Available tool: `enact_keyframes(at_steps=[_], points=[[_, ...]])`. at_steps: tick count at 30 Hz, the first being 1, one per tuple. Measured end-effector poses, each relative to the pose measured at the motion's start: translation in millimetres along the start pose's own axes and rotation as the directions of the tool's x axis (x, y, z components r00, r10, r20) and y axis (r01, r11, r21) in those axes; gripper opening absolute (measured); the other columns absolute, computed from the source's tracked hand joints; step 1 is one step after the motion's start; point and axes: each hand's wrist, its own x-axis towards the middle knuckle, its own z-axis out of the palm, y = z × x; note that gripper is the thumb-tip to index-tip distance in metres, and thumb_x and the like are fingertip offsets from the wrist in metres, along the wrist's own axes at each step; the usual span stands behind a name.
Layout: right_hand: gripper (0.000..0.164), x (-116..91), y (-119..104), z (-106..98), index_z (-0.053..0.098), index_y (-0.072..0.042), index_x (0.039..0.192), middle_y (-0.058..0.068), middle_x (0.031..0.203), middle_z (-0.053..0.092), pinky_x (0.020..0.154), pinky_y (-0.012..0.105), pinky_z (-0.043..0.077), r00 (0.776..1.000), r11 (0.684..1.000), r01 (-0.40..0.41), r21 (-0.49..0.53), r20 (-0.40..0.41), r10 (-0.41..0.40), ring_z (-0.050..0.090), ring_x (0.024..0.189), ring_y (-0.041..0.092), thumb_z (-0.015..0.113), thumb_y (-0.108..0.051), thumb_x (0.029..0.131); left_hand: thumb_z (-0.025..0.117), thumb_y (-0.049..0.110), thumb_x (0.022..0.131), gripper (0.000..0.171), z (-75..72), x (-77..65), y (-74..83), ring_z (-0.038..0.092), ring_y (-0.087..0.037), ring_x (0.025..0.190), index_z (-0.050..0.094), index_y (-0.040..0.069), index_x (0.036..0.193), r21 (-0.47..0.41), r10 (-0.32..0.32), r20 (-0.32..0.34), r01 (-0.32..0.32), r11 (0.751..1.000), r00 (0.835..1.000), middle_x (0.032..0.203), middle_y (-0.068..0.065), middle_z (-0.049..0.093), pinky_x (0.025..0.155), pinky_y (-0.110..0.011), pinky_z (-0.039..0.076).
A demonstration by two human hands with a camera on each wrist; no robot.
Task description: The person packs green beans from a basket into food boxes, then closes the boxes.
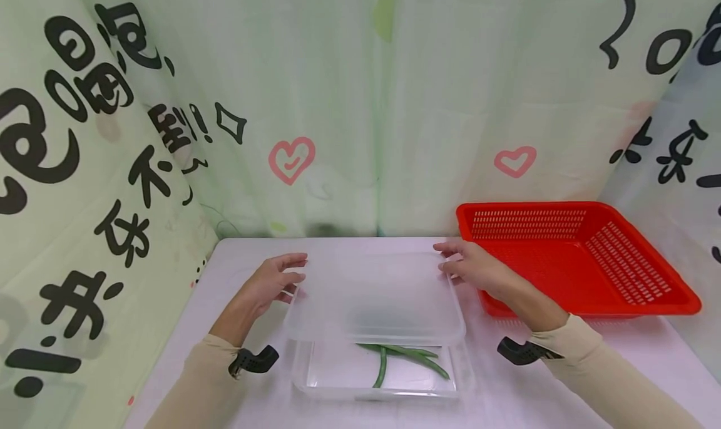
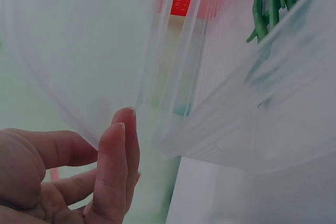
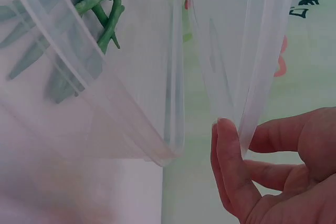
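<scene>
Both hands hold a translucent plastic lid (image 1: 374,294) by its sides, above a clear plastic box (image 1: 301,366) on the table. My left hand (image 1: 273,284) pinches the lid's left corner between thumb and fingers, as the left wrist view shows. On the other side my right hand (image 1: 475,269) pinches the right corner, thumb on one face and fingers on the other. A gap separates lid and box in both wrist views. Several long green beans (image 3: 94,3) lie inside the box; in the head view the lid hides its rear part.
A red plastic basket (image 1: 563,263) with slotted walls stands at the right rear of the table (image 1: 242,253), close to my right forearm. Pale curtains (image 1: 349,103) printed with dark characters and pink hearts hang behind and on both sides.
</scene>
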Motion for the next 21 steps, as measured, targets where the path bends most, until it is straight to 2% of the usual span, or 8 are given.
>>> enact_keyframes(at_steps=[3, 9, 16, 21], points=[[0.055, -1.0, -0.9, 1.0, 0.047, 0.0, 0.148, 0.025, 0.141, 0.05, 0.088, 0.039, 0.059, 1.0, 1.0, 0.013, -0.021, 0.01, -0.012, 0.062, 0.108, 0.031, 0.063, -0.015, 0.098, 0.061, 0.007, 0.098, 0.056, 0.9, -1.0, 0.1, 0.06, -0.012, 0.069, 0.044, 0.003, 0.152, 0.028, 0.011, 0.012, -0.011, 1.0, 1.0, 0.15, -0.018, 0.048, 0.062, -0.025, 0.054], [0.054, -1.9, 0.3, 1.0, 0.049, 0.001, 0.147, 0.025, 0.142, 0.051, 0.085, 0.038, 0.06, 1.0, 0.999, 0.028, -0.045, 0.008, -0.027, 0.061, 0.111, 0.032, 0.064, -0.012, 0.096, 0.061, 0.007, 0.098, 0.059, 1.5, -2.6, 0.7, 0.059, -0.012, 0.07, 0.042, 0.002, 0.153, 0.022, 0.01, 0.035, -0.011, 1.0, 0.999, 0.148, -0.021, 0.047, 0.062, -0.025, 0.056], [0.051, -2.4, 5.0, -1.5, 0.05, 0.0, 0.146, 0.024, 0.138, 0.054, 0.083, 0.037, 0.061, 0.999, 0.996, 0.048, -0.079, 0.006, -0.048, 0.061, 0.109, 0.032, 0.062, -0.009, 0.098, 0.063, 0.007, 0.098, 0.052, 1.8, -3.6, -3.3, 0.065, -0.02, 0.093, 0.05, 0.003, 0.148, 0.013, 0.002, 0.035, -0.002, 1.0, 0.999, 0.122, -0.015, 0.055, 0.065, -0.037, 0.062], [0.047, -5.9, 8.0, 1.4, 0.054, 0.001, 0.143, 0.021, 0.129, 0.058, 0.081, 0.036, 0.061, 0.998, 0.993, 0.065, -0.103, 0.007, -0.065, 0.06, 0.108, 0.031, 0.062, -0.007, 0.097, 0.06, 0.003, 0.099, 0.048, 0.9, -5.7, -6.4, 0.064, -0.022, 0.093, 0.051, 0.002, 0.146, -0.001, 0.005, 0.054, -0.005, 1.0, 0.999, 0.114, -0.014, 0.056, 0.065, -0.04, 0.062]])
